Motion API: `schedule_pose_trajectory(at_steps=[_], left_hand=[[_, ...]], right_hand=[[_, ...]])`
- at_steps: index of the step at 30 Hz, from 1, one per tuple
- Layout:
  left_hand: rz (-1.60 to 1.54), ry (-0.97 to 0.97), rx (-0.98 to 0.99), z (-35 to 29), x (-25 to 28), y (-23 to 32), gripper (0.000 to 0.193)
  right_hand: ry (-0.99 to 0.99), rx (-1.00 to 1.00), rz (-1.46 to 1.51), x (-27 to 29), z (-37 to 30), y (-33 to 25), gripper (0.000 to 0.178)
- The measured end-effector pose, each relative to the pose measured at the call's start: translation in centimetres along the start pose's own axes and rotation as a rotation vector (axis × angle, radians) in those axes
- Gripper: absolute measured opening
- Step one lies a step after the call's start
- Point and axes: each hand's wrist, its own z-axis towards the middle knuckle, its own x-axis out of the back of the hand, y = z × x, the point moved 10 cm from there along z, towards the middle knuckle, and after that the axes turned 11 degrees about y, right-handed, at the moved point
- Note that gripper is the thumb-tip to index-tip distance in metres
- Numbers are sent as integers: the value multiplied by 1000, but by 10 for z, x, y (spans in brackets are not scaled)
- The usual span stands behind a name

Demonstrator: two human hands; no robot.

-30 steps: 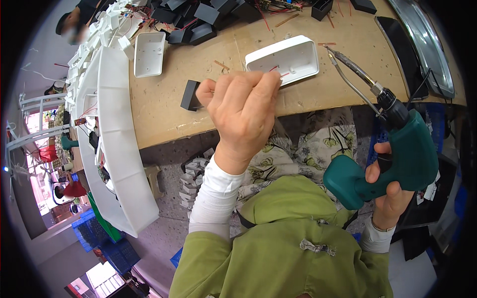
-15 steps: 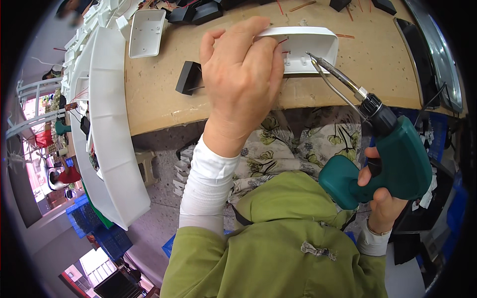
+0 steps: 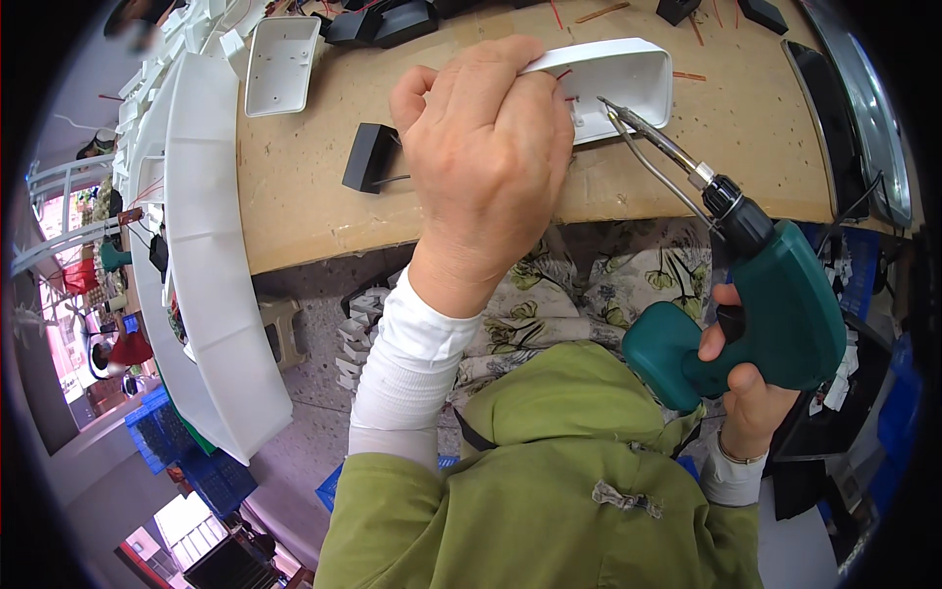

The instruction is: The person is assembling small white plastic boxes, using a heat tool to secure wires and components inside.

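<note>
The left hand point(image 3: 491, 147) is closed around the left end of a white rectangular plastic case with rounded corners point(image 3: 633, 83), its fingers bent over the upper rim; the fingertips are hidden, so whether they also pinch a wire cannot be told. The case sits tilted near the front edge of a tan board-topped table point(image 3: 324, 216), its hollow side turned toward the person, and a short red wire point(image 3: 564, 74) shows inside, just beside the fingers. The right hand point(image 3: 751, 398) is wrapped around the handle of a dark green plastic soldering gun with a black collar point(image 3: 797, 309), fingers at its black trigger. The gun's slim metal tip point(image 3: 616, 108) points up and left, over the opening of the case; whether it touches anything there cannot be told. Left of the left hand stands a small black rectangular box point(image 3: 363, 157), a thin dark wire point(image 3: 394, 179) running from it toward the wrist. Farther back lies a second white rectangular plastic case, hollow side up point(image 3: 282, 67), near a cluster of black plastic boxes point(image 3: 392, 25). A long whitish plastic bin with divisions point(image 3: 211, 265) flanks the table's left side.
</note>
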Motion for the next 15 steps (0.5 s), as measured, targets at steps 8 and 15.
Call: schedule_pose_trajectory(at_steps=[8, 15], left_hand=[[13, 21, -23, 3, -2, 3, 7], [52, 10, -8, 0, -3, 0, 6]], right_hand=[[7, 15, 20, -4, 3, 1, 75], [11, 22, 18, -6, 5, -1, 74]])
